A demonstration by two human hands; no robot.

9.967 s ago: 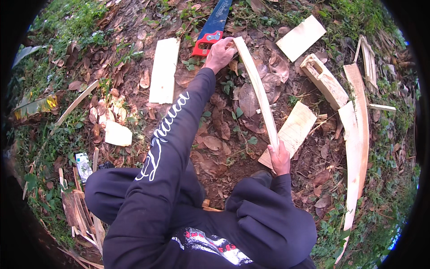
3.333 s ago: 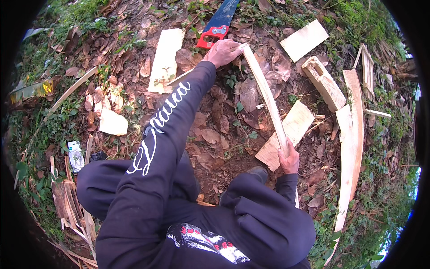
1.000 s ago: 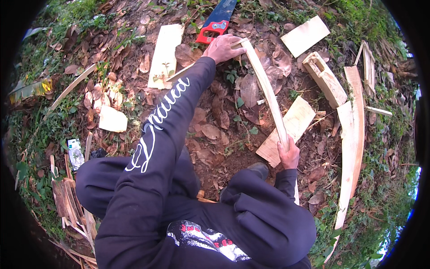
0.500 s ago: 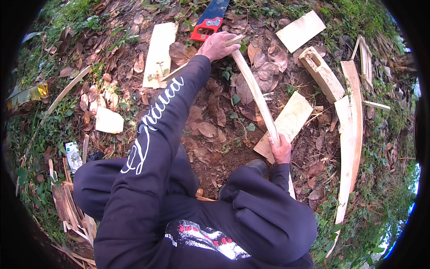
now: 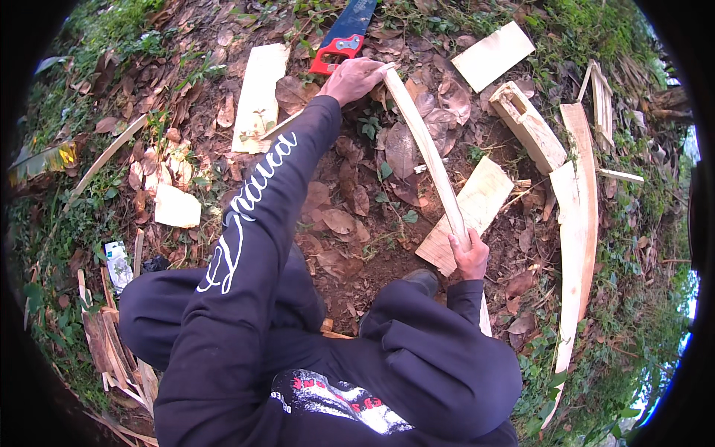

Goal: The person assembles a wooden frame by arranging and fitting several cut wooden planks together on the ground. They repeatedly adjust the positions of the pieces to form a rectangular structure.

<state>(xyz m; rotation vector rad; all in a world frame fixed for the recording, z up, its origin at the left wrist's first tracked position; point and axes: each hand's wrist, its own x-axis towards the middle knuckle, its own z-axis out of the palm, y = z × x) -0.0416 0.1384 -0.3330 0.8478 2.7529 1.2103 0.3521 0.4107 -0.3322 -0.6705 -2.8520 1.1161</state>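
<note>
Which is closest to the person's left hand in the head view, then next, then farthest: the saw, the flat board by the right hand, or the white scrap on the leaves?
1. Saw, just above the left hand.
2. Flat board, lower right.
3. White scrap, lower left.

The handsaw (image 5: pixel 344 36) blade runs off the top edge.

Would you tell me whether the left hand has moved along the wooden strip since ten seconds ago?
No. The left hand still grips the strip's far end beside the red saw handle, as before.
</note>
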